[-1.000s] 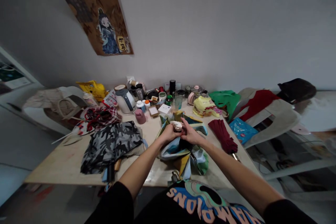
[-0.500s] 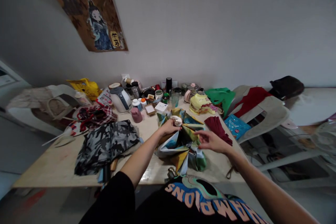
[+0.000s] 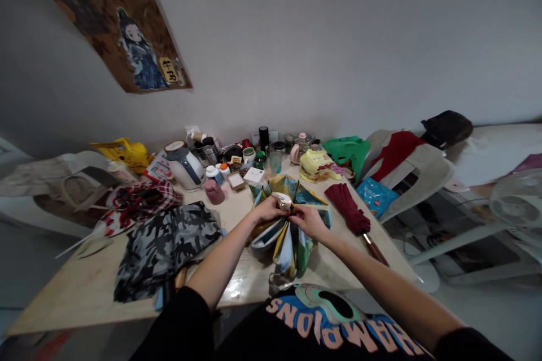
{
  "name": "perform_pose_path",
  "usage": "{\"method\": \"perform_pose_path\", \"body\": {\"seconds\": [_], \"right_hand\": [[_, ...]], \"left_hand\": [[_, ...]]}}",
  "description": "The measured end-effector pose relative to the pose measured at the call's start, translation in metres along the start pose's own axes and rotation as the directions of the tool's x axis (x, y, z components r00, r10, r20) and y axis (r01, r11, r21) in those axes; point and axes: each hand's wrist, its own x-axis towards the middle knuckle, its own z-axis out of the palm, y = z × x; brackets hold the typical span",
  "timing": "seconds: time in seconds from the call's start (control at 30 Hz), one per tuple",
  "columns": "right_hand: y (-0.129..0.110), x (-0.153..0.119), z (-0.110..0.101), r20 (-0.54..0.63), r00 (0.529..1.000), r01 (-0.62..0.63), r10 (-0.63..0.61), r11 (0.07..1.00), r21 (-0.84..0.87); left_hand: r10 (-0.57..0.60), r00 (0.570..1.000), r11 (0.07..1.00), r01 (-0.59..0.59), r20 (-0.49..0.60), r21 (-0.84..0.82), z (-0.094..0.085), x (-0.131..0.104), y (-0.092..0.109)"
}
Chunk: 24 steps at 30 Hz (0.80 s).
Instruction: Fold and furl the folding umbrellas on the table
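Observation:
A multicoloured folding umbrella (image 3: 284, 254) stands half collapsed on the table, its blue, yellow and green folds fanned around the middle. Its white handle end with a gold band (image 3: 283, 199) points up toward me. My left hand (image 3: 269, 210) is closed around this handle from the left. From the right, my right hand (image 3: 308, 220) has its fingers drawn together on the cloth folds just below the handle. Right of it lies a dark red folded umbrella (image 3: 348, 207) with a brown handle. A grey camouflage umbrella (image 3: 167, 248) is spread loosely to the left.
Along the wall stand a white kettle (image 3: 184, 166), a pink cup (image 3: 214, 192), several bottles and jars, a small white box (image 3: 254, 175) and a glass teapot (image 3: 301, 146). A yellow packet (image 3: 315, 166), a green bag (image 3: 348, 152) and a blue packet (image 3: 376, 196) are at the right.
My right hand has moved left and closed on the folds by the handle. The umbrella's folds are drawn closer together at the front. The view has shifted right, showing the red umbrella's handle.

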Motion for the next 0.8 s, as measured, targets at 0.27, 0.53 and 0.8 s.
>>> {"method": "perform_pose_path", "body": {"seconds": [0.27,0.53,0.8], "right_hand": [[-0.001,0.010,0.014,-0.082,0.993,-0.073,0.079,0.995,0.067],[0.007,0.000,0.016,-0.033,0.998,-0.043,0.048,0.990,0.132],[0.018,0.039,-0.035,-0.138,0.990,0.030,-0.030,1.000,-0.004]], "left_hand": [[0.044,0.992,0.999,-0.045,0.122,0.005,-0.002,-0.011,0.004],[0.133,0.991,0.967,-0.127,-0.015,0.221,0.010,-0.015,-0.005],[0.213,0.939,0.967,-0.164,-0.268,0.193,0.024,-0.011,-0.032]]}}
